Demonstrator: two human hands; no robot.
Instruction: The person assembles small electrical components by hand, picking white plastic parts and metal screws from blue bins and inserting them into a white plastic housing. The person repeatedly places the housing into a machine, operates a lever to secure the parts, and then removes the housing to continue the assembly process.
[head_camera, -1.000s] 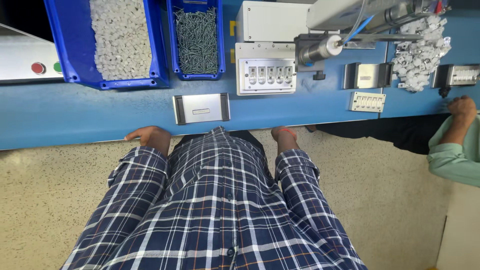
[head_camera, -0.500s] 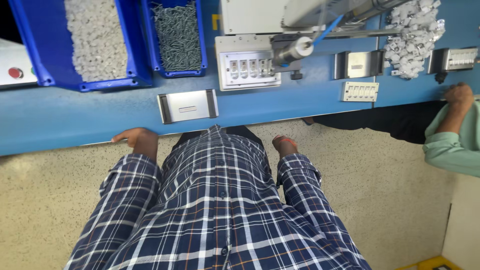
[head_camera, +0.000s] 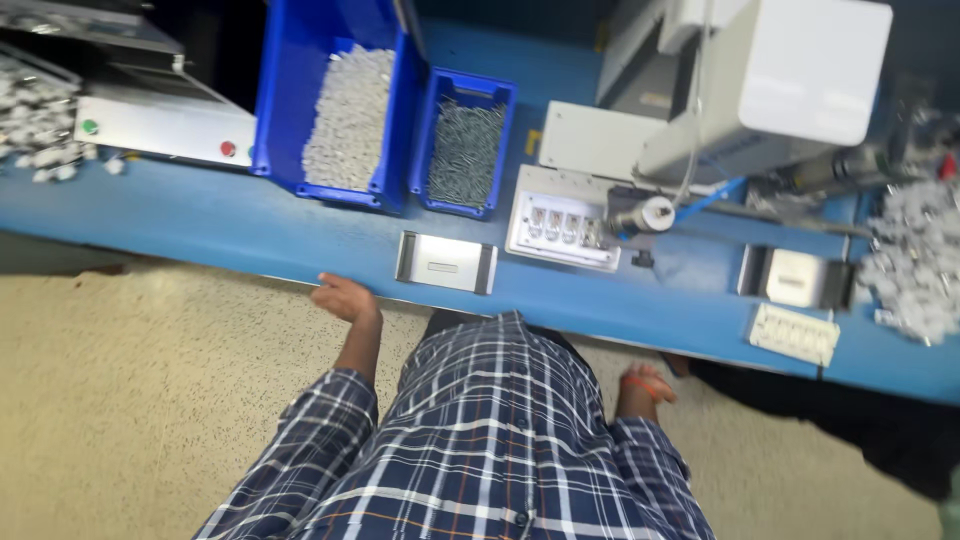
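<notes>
Both hands, empty: left hand (head_camera: 345, 298) has slid up to the blue workbench edge (head_camera: 300, 268), fingers loosely curled, holding nothing, small brushed-metal rectangular tray (head_camera: 446, 263) just beyond its fingertips; right hand (head_camera: 645, 385) hangs lower, grip undeterminable; view has swung leftward.

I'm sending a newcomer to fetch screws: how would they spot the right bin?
Start at the long blue workbench. Two blue plastic bins stand side by side at its back. Take the smaller, right-hand bin, filled with dark grey metal screws; the larger bin left of it holds pale whitish parts.
</notes>
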